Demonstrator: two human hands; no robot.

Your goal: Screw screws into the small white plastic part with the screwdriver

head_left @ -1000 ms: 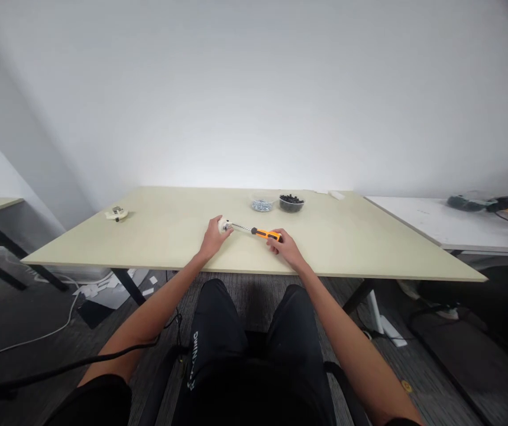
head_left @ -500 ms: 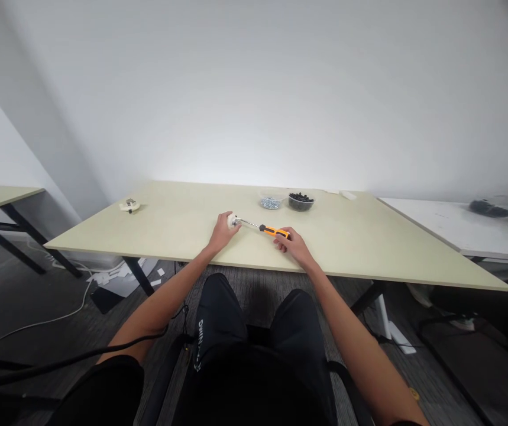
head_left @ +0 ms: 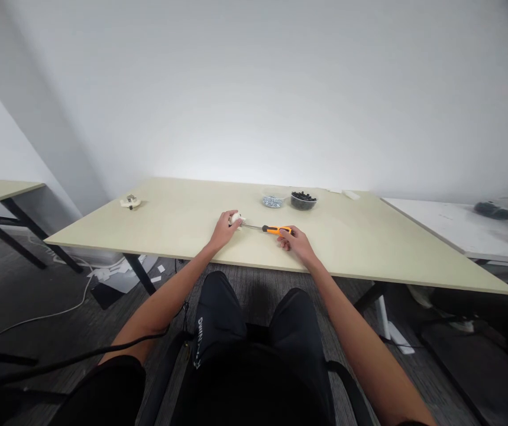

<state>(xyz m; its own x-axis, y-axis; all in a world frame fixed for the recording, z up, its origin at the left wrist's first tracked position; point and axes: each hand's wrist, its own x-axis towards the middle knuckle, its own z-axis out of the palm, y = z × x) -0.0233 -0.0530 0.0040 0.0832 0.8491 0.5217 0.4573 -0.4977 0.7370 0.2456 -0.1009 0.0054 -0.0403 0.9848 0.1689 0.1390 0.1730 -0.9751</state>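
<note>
My left hand [head_left: 224, 229] is closed around a small white plastic part [head_left: 236, 219] near the table's front edge. In my right hand [head_left: 295, 242] is a screwdriver [head_left: 278, 230] with an orange and black handle. Its metal shaft points left, and the tip reaches the white part; whether it sits in a screw is too small to tell. Behind my hands stand a clear bowl of small silvery pieces, likely screws [head_left: 272, 202], and a clear bowl of black parts [head_left: 303, 201]. Another cream-white part with a metal piece on it [head_left: 130, 202] lies at the table's left.
The pale yellow table [head_left: 183, 204] spans the view in front of a white wall. A white strip [head_left: 350, 194] lies at its back edge. On the right, a white table [head_left: 449, 228] carries a dark bundle [head_left: 495, 210]. Paper scraps [head_left: 116, 271] and cables lie on the floor at left.
The white part in my left hand has turned slightly, showing more of its rounded side. The screwdriver has shifted a little right with my right hand, and its handle has rotated.
</note>
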